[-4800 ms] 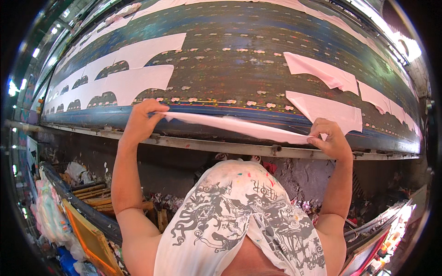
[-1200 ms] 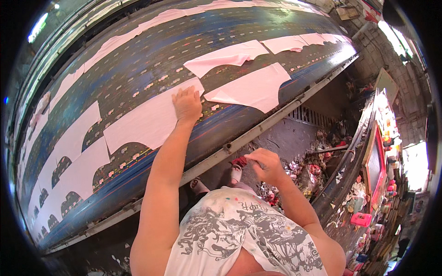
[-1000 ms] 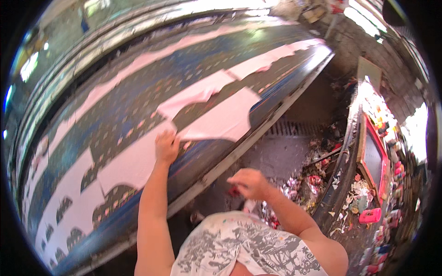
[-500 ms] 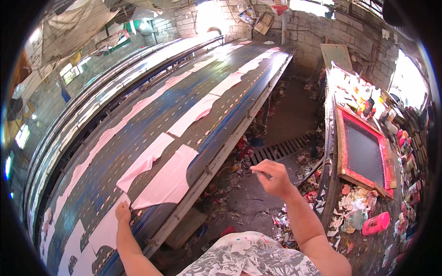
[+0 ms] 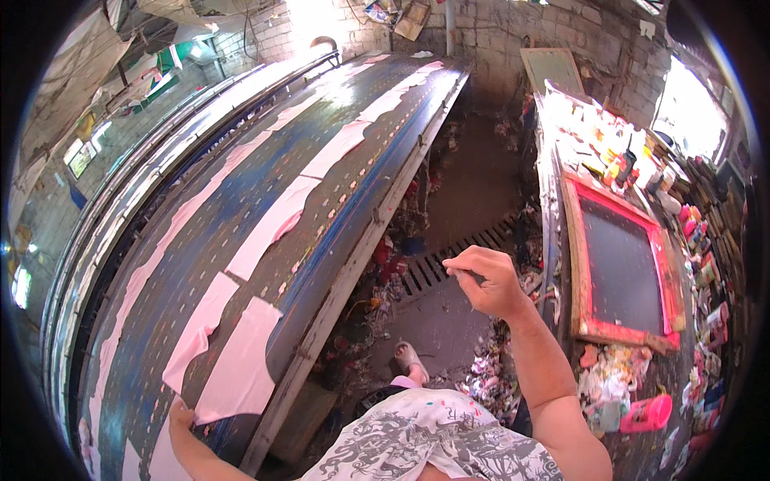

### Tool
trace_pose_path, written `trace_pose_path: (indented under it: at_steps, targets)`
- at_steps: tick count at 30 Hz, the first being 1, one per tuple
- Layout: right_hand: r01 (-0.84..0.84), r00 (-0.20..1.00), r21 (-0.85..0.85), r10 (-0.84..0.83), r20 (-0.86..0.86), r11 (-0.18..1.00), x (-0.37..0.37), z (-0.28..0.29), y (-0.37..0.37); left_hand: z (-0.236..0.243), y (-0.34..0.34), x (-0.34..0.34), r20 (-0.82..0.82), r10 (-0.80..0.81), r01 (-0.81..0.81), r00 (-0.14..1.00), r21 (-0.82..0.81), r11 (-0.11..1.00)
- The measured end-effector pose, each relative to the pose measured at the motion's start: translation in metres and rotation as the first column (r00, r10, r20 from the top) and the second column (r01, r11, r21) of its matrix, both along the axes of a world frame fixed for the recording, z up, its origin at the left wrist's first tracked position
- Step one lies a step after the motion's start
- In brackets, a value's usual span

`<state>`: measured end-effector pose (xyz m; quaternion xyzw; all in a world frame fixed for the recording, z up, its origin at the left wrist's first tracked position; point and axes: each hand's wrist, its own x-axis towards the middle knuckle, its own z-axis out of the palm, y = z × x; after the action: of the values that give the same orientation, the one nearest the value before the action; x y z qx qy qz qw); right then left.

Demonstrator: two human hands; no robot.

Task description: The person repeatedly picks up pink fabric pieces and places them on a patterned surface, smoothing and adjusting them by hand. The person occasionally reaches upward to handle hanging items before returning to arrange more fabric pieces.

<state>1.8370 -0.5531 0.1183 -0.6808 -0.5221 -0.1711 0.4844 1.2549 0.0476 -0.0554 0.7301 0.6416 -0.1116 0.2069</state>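
Pale pink fabric pieces lie flat in rows along a long, dark, paint-stained table on my left. My left hand [image 5: 183, 413] is at the table's near part, its fingers closed at the corner of a pink fabric piece [image 5: 164, 453]. Just beyond it lie a wide cut piece [image 5: 241, 361] with a curved edge and a narrower piece [image 5: 196, 329]. My right hand [image 5: 487, 280] is raised over the aisle, away from the fabric. Its thumb and fingers are pinched together; anything between them is too small to make out.
The long table [image 5: 321, 232] has a raised edge rail [image 5: 353, 276]. On the right, a cluttered bench holds a red-edged screen frame [image 5: 622, 260], a pink container [image 5: 646, 413] and several bottles. A floor grate [image 5: 457, 255] and scattered scraps [image 5: 481, 373] lie in the aisle.
My view has shifted, so the table and fabric sit farther left. My left hand appears lower and farther left, still at the fabric. My right hand stays raised and pinched. One foot now shows.
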Motion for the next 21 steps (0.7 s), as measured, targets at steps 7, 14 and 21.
trace_pose_path:
  at_steps: [7,14,21]
  targets:
    - [-0.14,0.974,-0.119,0.159,0.161,0.983,0.141,0.034,0.081,0.018,0.041,0.12,0.107,0.368,-0.374,0.923,0.469,0.8]
    - [-0.303,0.936,-0.218,0.333,0.115,0.928,0.249,0.047,0.149,0.017,0.109,0.293,0.307,0.029,-0.24,0.951,0.677,0.695]
    - [-0.498,0.848,-0.317,0.529,0.015,0.807,0.369,0.05,0.226,0.091,0.075,0.519,0.7,-0.367,-0.328,0.612,0.647,0.688]
